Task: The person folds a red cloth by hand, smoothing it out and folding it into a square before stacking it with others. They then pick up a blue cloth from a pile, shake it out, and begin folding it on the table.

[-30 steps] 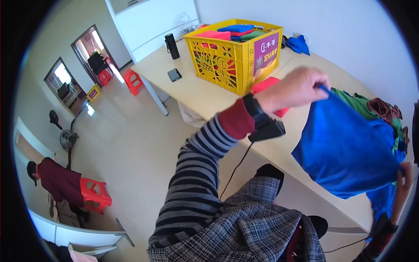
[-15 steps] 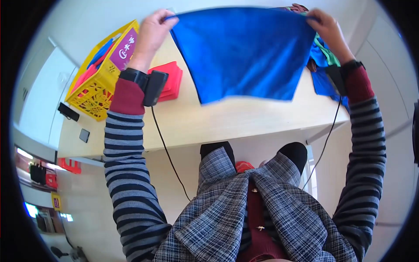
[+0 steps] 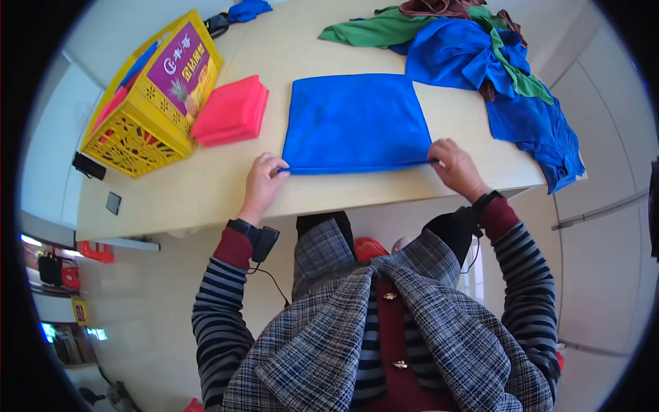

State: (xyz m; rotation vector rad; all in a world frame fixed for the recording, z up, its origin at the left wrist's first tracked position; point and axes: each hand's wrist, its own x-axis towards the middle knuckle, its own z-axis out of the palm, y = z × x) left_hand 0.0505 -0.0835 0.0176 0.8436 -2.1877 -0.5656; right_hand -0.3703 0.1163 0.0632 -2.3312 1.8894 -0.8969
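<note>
Blue cloth flat on the counter, near edge toward the person. Left hand pinching its near-left corner, right hand pinching the near-right corner — each grip closed on the hem. Left of the cloth, folded red cloths just beside a yellow crate. Far right, a heap of blue and green cloths (brown too) — one trailing over the counter's edge.

Person, seen from above: grey plaid open-front jacket over a dark red garment with two small metal buttons; long sleeves striped navy and grey, ending in dark red cuffs. Left hand: black wrist-mounted device on a strap, thin black cable trailing. Right hand: black wrist strap.
</note>
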